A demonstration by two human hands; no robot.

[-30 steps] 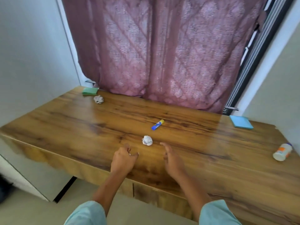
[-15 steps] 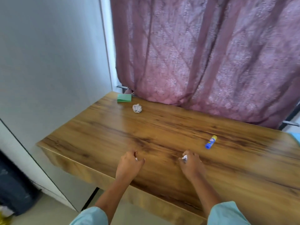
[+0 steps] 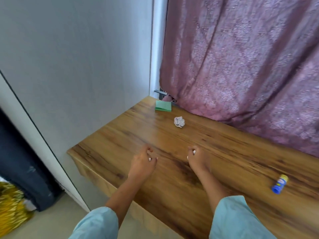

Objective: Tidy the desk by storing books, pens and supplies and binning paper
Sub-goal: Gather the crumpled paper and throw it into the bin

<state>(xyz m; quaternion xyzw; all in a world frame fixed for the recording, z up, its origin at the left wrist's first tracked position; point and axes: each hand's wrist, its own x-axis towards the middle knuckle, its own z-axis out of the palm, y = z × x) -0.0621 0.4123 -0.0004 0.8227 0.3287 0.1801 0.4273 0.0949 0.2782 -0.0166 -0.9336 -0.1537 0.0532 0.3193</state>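
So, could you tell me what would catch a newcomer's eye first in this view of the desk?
Probably the two hands over the near part of the wooden desk: the left hand and right hand each curl round a bit of white paper. Beyond them a crumpled paper ball lies near a green note pad in the far corner, by the mauve curtain; a blue glue stick lies to the right.

The left hand [image 3: 142,163] and right hand [image 3: 196,158] are side by side over the near part of the bench [image 3: 224,152]. A paper scrap [image 3: 149,159] sits in the left fingers [image 3: 148,149] and a paper wad [image 3: 194,152] in the right. Beyond the fingers lies a crumpled paper ball [image 3: 179,121]. Behind it, in the far left corner by the curtain [image 3: 241,66], is a note pad [image 3: 163,106]. A glue stick [image 3: 279,184] lies well right of the fingers.
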